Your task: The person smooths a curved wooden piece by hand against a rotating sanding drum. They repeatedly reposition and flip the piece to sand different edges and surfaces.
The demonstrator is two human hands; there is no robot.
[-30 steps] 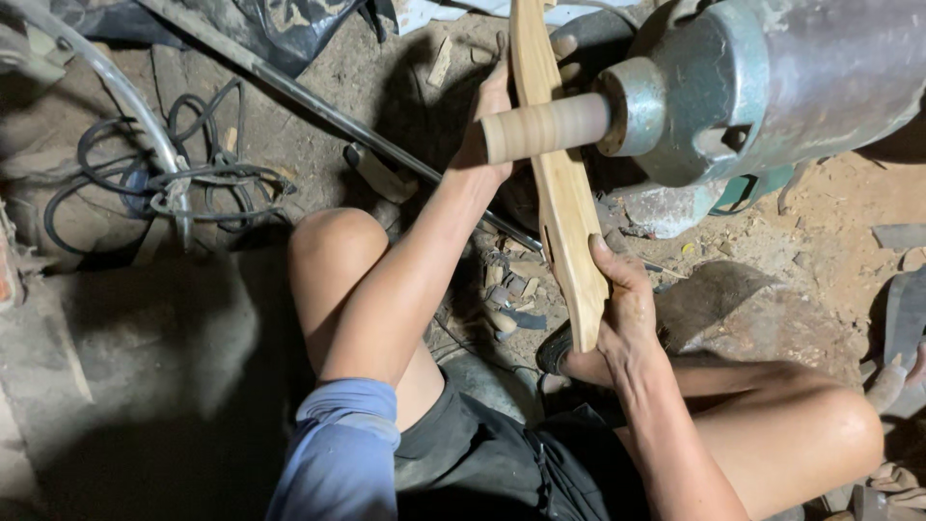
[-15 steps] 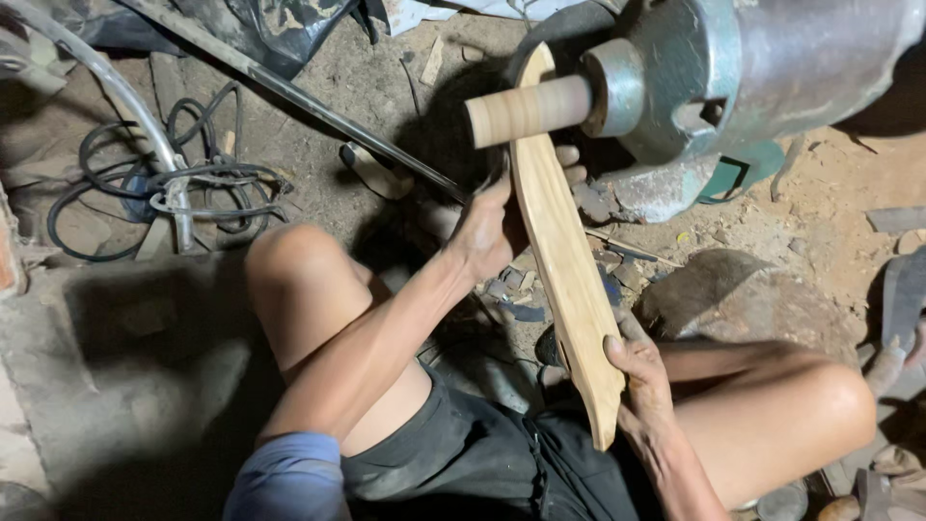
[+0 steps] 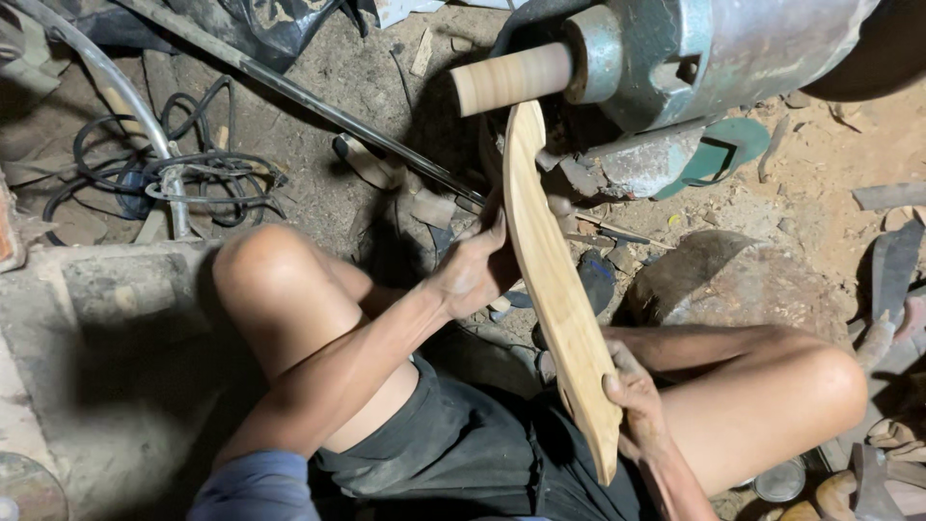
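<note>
I hold a long, flat, pale wooden blank (image 3: 555, 280) with both hands, its upper end just under the wooden-coloured drum (image 3: 511, 79) that sticks out of a grey-green motor (image 3: 714, 53). My left hand (image 3: 473, 265) grips the blank's left edge near its middle. Lower down, my right hand (image 3: 632, 396) clasps the right edge close to the near end. The blank runs slanted from the drum toward my lap, between my bent bare knees.
Black cables and a metal hose (image 3: 174, 178) lie coiled at left beside a concrete block (image 3: 106, 289). A dark rod (image 3: 318, 101) crosses the dirt floor. A large stone (image 3: 733, 280), wood scraps and tools (image 3: 897, 280) sit at right.
The blank has come down and away from the drum: it crossed in front of the drum before, and now its top end sits just below it. Both hands moved lower with it.
</note>
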